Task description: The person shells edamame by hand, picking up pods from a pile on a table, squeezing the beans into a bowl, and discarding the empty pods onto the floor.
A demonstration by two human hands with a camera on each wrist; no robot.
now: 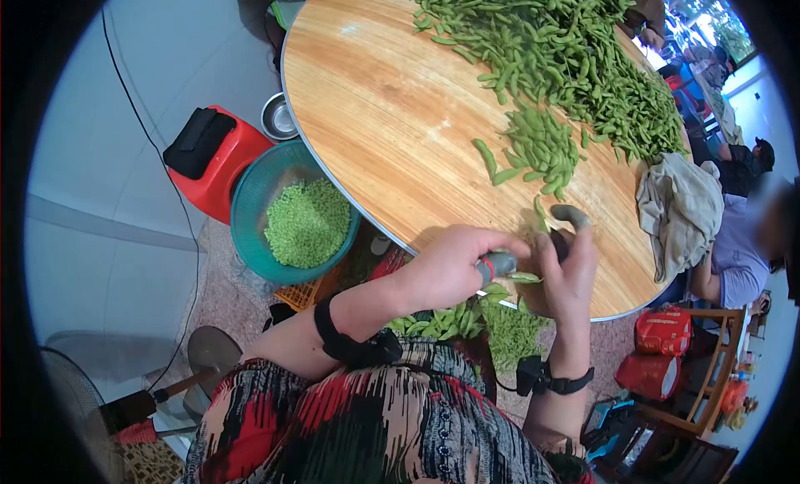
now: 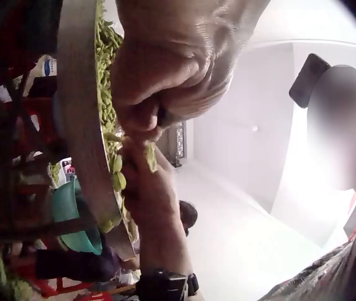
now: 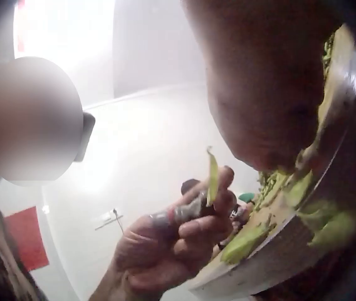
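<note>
In the head view my left hand [image 1: 446, 267] is over the table's near edge, its thumb in a grey cover with a red band. It pinches a green soybean pod [image 3: 213, 179], seen in the right wrist view at the thumb tip. Close beside it, my right hand [image 1: 572, 271] has curved fingers, the index tip in a grey cover. Another soybean pod [image 1: 540, 213] sticks out at its thumb tip, the lower end hidden by the thumb. A small heap of pods [image 1: 543, 147] lies just beyond both hands.
A large pile of pods [image 1: 575, 59] covers the far side of the round wooden table [image 1: 367, 101]. Left below the rim stands a green basket [image 1: 250, 234] of shelled beans [image 1: 307, 226], beside a red stool [image 1: 225, 163]. A grey cloth [image 1: 679, 205] lies at the right rim.
</note>
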